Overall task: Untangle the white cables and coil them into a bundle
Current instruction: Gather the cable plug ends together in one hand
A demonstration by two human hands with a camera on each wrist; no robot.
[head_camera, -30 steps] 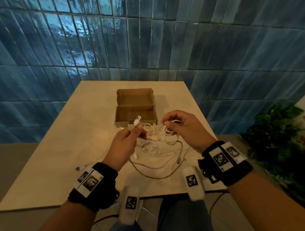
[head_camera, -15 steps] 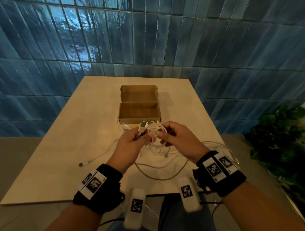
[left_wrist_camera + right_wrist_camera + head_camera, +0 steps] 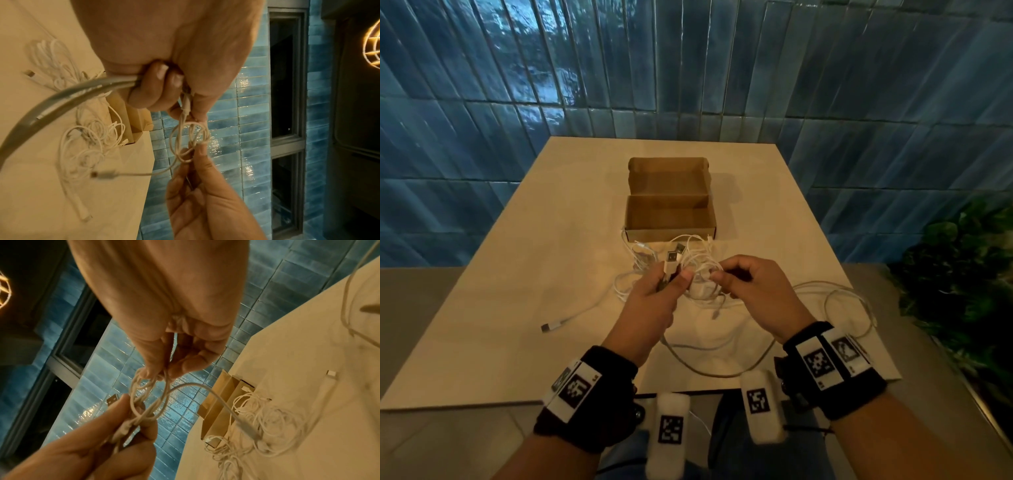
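Observation:
My left hand point(image 3: 675, 279) is held above the table and grips two USB plugs point(image 3: 672, 257) with their white leads. Close to its right, my right hand point(image 3: 718, 277) pinches small loops of thin white cable point(image 3: 702, 270) that run between the two hands. The left wrist view shows those loops point(image 3: 190, 141) hanging from my left fingers point(image 3: 156, 91). In the right wrist view the loops point(image 3: 148, 395) hang under my right fingertips point(image 3: 154, 369). A loose tangle of white cables point(image 3: 642, 255) lies on the table below and behind the hands.
An open cardboard box point(image 3: 671, 233) stands just behind the tangle. A cable end with a plug point(image 3: 548, 327) lies to the left. A wide cable loop point(image 3: 854, 308) lies near the table's right edge point(image 3: 866, 318). A leafy plant point(image 3: 962, 274) stands to the right.
My hands have come together from about a hand's width apart. The cable between them has gathered into small loops, and a wide loop now lies at the right of the table.

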